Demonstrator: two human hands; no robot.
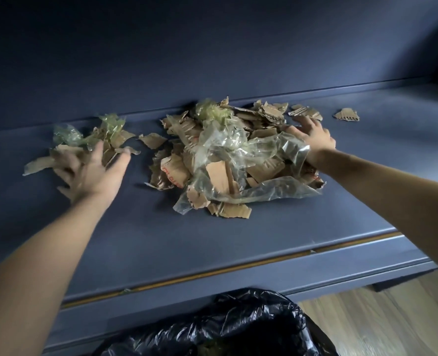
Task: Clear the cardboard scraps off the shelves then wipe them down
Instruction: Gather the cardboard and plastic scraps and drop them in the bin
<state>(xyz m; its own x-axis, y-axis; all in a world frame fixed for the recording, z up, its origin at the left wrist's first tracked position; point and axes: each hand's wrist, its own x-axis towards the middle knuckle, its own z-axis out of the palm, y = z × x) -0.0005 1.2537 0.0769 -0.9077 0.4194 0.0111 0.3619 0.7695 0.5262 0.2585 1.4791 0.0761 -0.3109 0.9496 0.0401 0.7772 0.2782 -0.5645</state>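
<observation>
A heap of torn cardboard scraps (238, 140) mixed with crumpled clear plastic film (241, 152) lies in the middle of a dark blue shelf (140, 227). My right hand (312, 137) lies spread on the heap's right side, fingers straight, partly behind the film. A smaller bunch of scraps and greenish film (94, 140) sits to the left. My left hand (92, 173), blurred, is spread flat over the near edge of that bunch. Two loose cardboard pieces (346, 114) lie farther right near the back.
A black bin bag (238, 327) gapes open below the shelf's front edge, at the bottom centre. Wooden floor (392, 317) shows at the lower right. The shelf's back wall (212, 60) rises right behind the scraps.
</observation>
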